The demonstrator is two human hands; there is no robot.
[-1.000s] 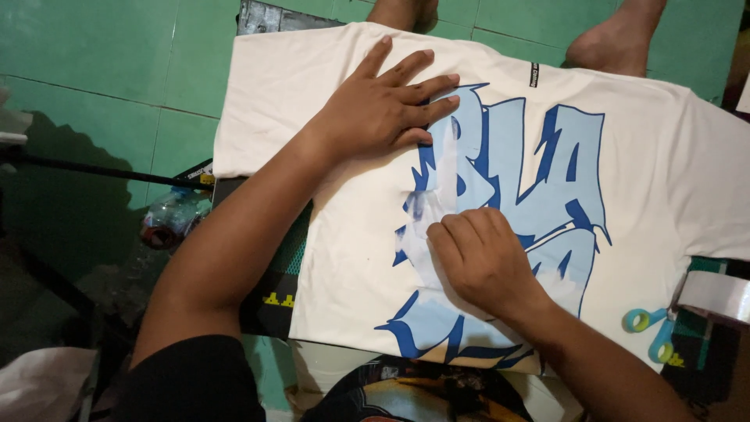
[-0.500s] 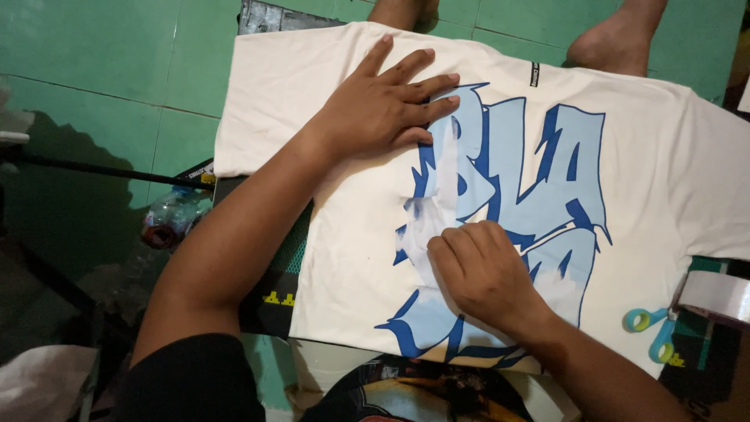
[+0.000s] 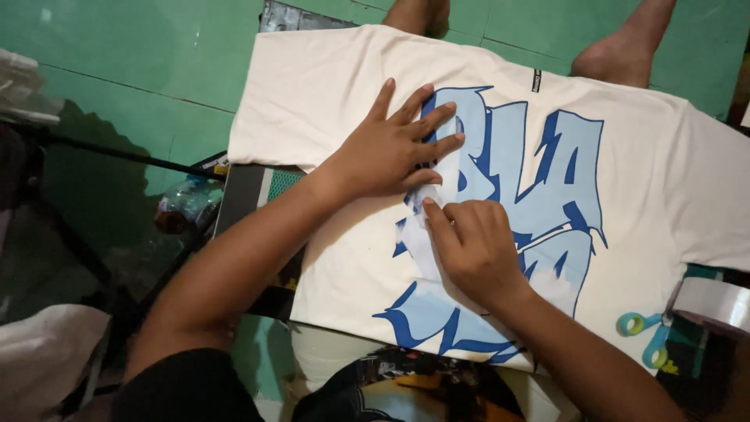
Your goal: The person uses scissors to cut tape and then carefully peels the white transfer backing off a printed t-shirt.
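Your left hand (image 3: 388, 152) lies flat on the white T-shirt (image 3: 328, 86), fingers spread open, with the fingertips on the upper left part of the blue printed graphic (image 3: 519, 168). It holds nothing; it only presses the cloth down. Your right hand (image 3: 473, 246) is curled just below it, almost touching it, and the thumb and first fingers appear to pinch the edge of a thin clear film (image 3: 428, 234) that covers the left side of the print. The film is pale and half transparent, so I cannot tell exactly where its edge ends.

As I judge it, the step in hand is the peeling of this film from the print, and it is at the beginning: most of the graphic looks covered or just uncovered near your fingers. The next move calls for a slow, low pull with the right hand while the left keeps the shirt flat, so that the cloth does not lift and the blue ink stays down.

The shirt is spread on a flat board above the green tiled floor (image 3: 117, 47). No real container is in view. A roll of tape (image 3: 715, 301) and a light blue scissors handle (image 3: 644, 336) lie at the right edge, well apart from your hands.
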